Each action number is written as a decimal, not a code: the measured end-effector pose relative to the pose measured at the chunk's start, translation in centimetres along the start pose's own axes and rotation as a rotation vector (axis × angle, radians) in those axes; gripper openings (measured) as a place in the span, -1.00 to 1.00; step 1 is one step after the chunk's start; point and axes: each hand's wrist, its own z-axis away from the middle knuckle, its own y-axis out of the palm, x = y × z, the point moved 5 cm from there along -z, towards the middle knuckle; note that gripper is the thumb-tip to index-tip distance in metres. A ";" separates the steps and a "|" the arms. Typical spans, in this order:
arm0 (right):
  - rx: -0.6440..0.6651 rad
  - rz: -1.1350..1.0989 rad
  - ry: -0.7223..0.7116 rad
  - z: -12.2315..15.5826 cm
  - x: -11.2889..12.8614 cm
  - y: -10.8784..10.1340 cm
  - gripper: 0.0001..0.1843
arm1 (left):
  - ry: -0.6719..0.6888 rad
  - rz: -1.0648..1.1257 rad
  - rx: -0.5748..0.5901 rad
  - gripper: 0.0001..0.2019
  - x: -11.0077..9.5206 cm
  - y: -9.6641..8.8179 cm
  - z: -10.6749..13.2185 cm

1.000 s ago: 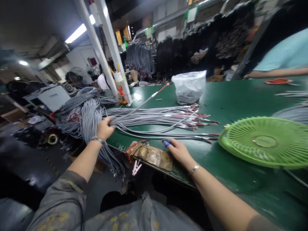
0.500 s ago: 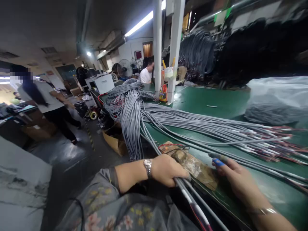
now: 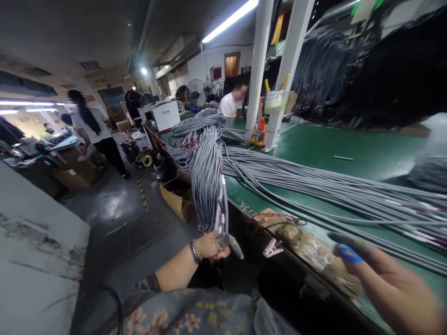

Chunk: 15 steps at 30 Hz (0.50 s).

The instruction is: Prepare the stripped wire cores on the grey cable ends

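Note:
At the table's near edge, my left hand (image 3: pixel 209 245) is closed around a few grey cables (image 3: pixel 223 202) with white sleeves and red and dark wire ends. A grey cover sits on one of its fingertips. Beside these cables, a thick bundle of grey cables (image 3: pixel 206 179) hangs over the edge. Above the near right of the table, my right hand (image 3: pixel 387 274) is open and holds nothing; blue tape wraps its thumb and a dark cover its finger. Long grey cables (image 3: pixel 296 179) lie across the table behind it.
The green table (image 3: pixel 370 151) has white posts (image 3: pixel 260 70) rising from it. A brown taped bundle (image 3: pixel 307 246) and a pink clip (image 3: pixel 272 248) are at its near edge. A cardboard box (image 3: pixel 178 197) stands on the floor below. One person (image 3: pixel 99 125) stands at left, another (image 3: pixel 230 102) sits behind.
My left hand has moved left with its cables, whose ends now lie along the hanging bundle instead of pointing lower right. My right hand is farther right. The view has shifted; the standing person has moved.

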 end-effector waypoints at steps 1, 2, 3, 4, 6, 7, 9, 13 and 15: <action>0.060 -0.007 -0.059 0.4 1.2 1.1 -0.77 | 0.011 -0.029 0.076 -0.27 -0.2 0.7 -0.3; 0.105 -0.016 -0.123 0.7 2.5 2.1 -0.71 | 0.024 -0.068 0.145 -0.27 -0.5 1.5 -0.6; 0.170 -0.016 -0.176 1.0 3.8 3.2 -0.65 | 0.039 -0.113 0.203 -0.26 -0.8 2.1 -0.8; 0.224 -0.027 -0.220 1.2 5.0 4.2 -0.61 | 0.056 -0.162 0.237 -0.26 -1.1 2.6 -0.9; 0.259 -0.085 -0.292 1.3 7.1 5.6 -0.53 | 0.105 -0.279 0.265 -0.25 -1.6 3.3 -0.9; 0.296 -0.105 -0.309 1.4 7.9 6.3 -0.53 | 0.130 -0.341 0.263 -0.25 -1.8 3.4 -0.8; 0.306 -0.128 -0.307 1.6 8.7 7.0 -0.56 | 0.159 -0.439 0.248 -0.25 -1.9 3.4 -0.5; 0.310 -0.139 -0.295 3.1 8.6 7.0 -0.52 | 0.128 -0.310 0.303 -0.26 -1.7 3.0 0.7; 0.276 -0.163 -0.274 4.1 7.7 6.1 -0.53 | 0.139 -0.081 0.243 -0.28 -1.8 2.2 1.3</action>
